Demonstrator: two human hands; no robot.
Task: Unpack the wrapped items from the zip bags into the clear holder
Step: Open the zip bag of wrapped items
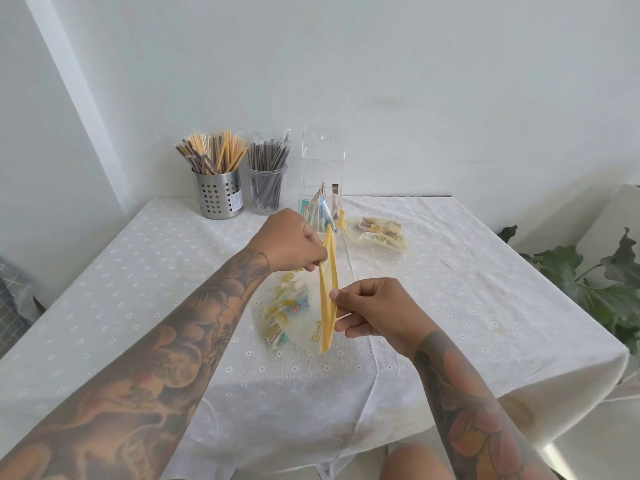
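Pinching the yellow zip strip of a clear plastic bag of wrapped items (322, 299) between my left hand (294, 242) and right hand (375, 311), I hold it above the white-clothed tabletop (450, 289), near the clear acrylic holder (322, 174).

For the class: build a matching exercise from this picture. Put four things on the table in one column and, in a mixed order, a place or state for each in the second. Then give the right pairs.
Things
1. zip bag with the yellow strip
2. second zip bag
3. metal cup
4. clear holder

Places or states
A. lies on the cloth, right of the holder
B. back of the table, a few wrapped items inside
C. pinched at its mouth by the left hand and right hand
D. far left, full of yellow and dark sticks

Pairs: 1-C, 2-A, 3-D, 4-B
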